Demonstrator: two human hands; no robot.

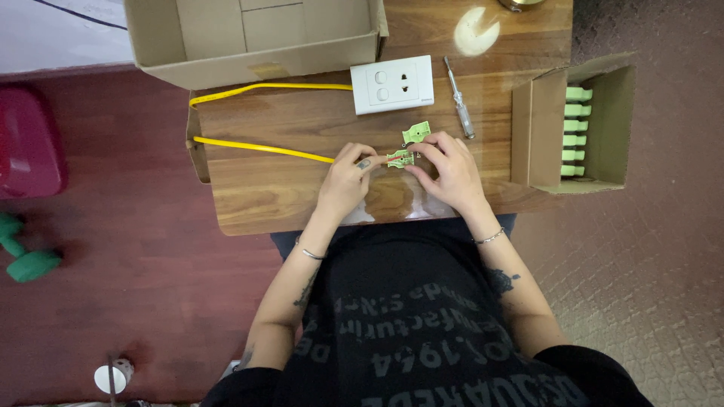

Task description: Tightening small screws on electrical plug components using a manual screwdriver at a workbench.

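My left hand (348, 177) and my right hand (450, 172) meet over a small wooden table (264, 181). Between their fingertips is a small light-green plastic connector (400, 158), pinched from both sides. A yellow cable (260, 146) runs in from the left to my left fingers and the connector. A second green connector piece (415, 133) lies loose just above my hands. Beyond it sits a white switch-and-socket plate (392, 84), with a clear-handled screwdriver (458, 97) to its right.
A large open cardboard box (253, 38) stands at the table's far left. A small open carton (571, 124) with several green connectors sits at the right edge. A green dumbbell (26, 256) and a red object (26, 143) are on the dark red floor.
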